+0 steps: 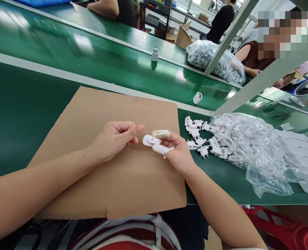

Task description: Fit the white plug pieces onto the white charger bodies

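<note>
Above a brown cardboard sheet [143, 180], my right hand [173, 147] pinches a small white plastic plug part [149, 140] between thumb and finger, both wrapped in white covers. My left hand [121, 137] is just left of the part, apart from it, with its fingers curled and pressed together; whether something small is between them is hidden. Right of the cardboard lie several loose white plug parts [203, 151], some with metal pins. They spill from a clear plastic bag [247, 146] full of similar pieces.
On the green conveyor [117, 69] beyond a pale rail stand a white plug adapter [155, 54] and a white block [197, 98]. Another filled bag [203, 55] and a slanted metal post [232, 34] are farther off. People sit across the line. White trays [297, 149] lie far right.
</note>
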The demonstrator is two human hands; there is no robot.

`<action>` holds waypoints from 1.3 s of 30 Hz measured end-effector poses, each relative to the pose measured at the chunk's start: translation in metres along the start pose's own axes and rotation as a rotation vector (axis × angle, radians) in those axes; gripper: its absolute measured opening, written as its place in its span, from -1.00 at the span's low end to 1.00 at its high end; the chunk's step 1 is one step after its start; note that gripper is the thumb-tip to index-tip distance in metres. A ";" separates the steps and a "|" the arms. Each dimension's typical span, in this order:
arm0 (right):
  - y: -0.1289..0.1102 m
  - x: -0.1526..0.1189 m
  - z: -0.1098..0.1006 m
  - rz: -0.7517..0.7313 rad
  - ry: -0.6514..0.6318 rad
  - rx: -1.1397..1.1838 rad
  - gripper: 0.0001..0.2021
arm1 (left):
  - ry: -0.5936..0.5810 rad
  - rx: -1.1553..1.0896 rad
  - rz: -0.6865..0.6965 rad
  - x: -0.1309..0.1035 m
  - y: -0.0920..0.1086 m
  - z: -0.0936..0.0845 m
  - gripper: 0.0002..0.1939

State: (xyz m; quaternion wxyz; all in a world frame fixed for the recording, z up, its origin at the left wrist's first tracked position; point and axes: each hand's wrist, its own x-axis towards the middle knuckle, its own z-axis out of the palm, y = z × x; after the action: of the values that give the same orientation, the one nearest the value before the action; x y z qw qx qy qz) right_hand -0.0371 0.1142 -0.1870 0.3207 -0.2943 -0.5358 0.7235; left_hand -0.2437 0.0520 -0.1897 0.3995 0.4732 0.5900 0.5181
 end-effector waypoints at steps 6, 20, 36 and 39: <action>0.001 -0.003 0.000 -0.203 0.082 -0.136 -0.65 | -0.199 -0.035 0.013 -0.005 0.008 0.004 -0.54; 0.007 -0.010 -0.001 -0.349 0.027 -0.419 -0.72 | -0.125 0.100 0.079 -0.011 0.007 0.005 -0.60; 0.022 0.005 -0.016 -0.370 0.037 -0.864 -0.86 | 0.035 0.108 -0.188 0.037 0.002 0.012 -0.32; 0.026 0.008 -0.018 -0.349 0.028 -0.907 -0.89 | 0.041 0.305 -0.063 0.097 0.014 0.024 -0.47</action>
State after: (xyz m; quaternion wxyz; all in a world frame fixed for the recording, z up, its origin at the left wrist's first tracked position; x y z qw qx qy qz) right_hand -0.0323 0.1253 -0.2171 0.2838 -0.3198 -0.8341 0.3486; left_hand -0.2416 0.1524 -0.1769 0.3267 0.4989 0.6844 0.4194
